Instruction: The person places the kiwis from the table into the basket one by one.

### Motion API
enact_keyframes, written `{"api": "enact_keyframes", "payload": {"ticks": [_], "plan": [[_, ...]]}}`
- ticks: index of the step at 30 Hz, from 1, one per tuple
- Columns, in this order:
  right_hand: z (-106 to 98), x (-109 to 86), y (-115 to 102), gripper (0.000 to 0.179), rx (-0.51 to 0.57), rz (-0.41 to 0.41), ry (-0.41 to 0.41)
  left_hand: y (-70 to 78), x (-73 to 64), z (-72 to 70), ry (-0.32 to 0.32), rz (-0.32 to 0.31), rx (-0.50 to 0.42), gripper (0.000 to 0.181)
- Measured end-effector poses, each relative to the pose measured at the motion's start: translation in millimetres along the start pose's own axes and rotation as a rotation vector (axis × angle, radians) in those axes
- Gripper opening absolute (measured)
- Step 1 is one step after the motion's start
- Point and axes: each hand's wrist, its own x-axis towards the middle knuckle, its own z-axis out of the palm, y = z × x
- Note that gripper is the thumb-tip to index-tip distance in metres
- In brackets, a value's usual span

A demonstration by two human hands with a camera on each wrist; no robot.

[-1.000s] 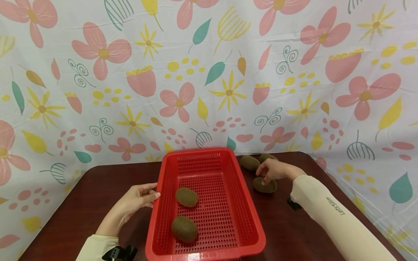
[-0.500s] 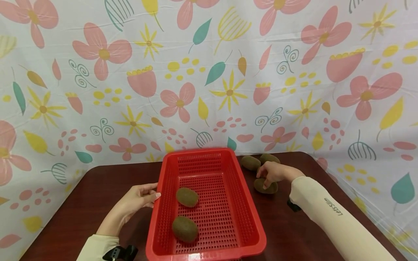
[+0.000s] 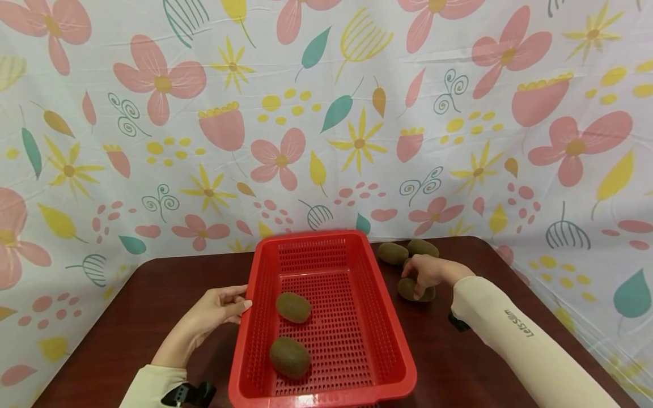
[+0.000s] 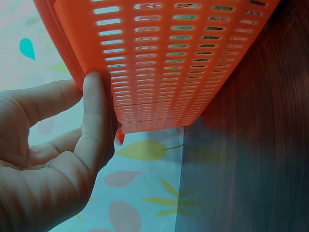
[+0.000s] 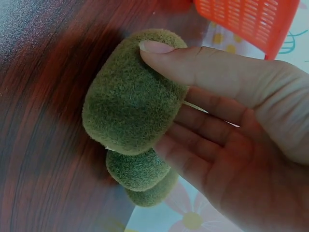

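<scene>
A red plastic basket with slotted walls stands on the table, two brown fuzzy kiwis lying in its left half: one kiwi farther back, another kiwi nearer. At the left rim, my left hand holds the basket, digits against the rim and outer wall in the left wrist view. To the right of the basket, my right hand pinches a kiwi that appears to rest on the table. Its thumb lies on one side; the fingertips behind are hidden.
Two more kiwis, one kiwi close to the basket's right wall and one kiwi beside it, lie just behind my right hand. A floral-patterned cloth hangs along the back edge of the dark wooden table.
My right hand has lowered slightly onto the nearest loose kiwi, its thumb and fingers closing round it. The left hand and basket stay in place.
</scene>
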Motion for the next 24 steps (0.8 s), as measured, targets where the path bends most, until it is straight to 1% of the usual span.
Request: {"api": "enact_keyframes", "payload": {"ticks": [5, 10, 14, 19, 24], "plan": [[-1, 3.1, 2, 0.048, -0.015, -0.025, 0.014, 0.4, -0.2, -0.7, -0.004, 0.008, 0.003, 0.062], [-4, 4.7, 2, 0.046, 0.004, -0.027, 0.019, 0.4, -0.2, -0.5, 0.0, 0.005, 0.003, 0.062], [-7, 5.6, 1, 0.043, 0.018, -0.057, 0.032, -0.3, -0.6, -0.7, 0.004, -0.004, 0.001, 0.062], [-11, 6.5, -1, 0.031, 0.063, -0.085, 0.045, -0.9, -0.2, -0.2, 0.011, -0.012, 0.0, 0.062], [-15, 6.4, -3, 0.026, 0.066, -0.1, 0.068, -0.5, 0.2, 0.5, 0.018, -0.02, 0.003, 0.062]]}}
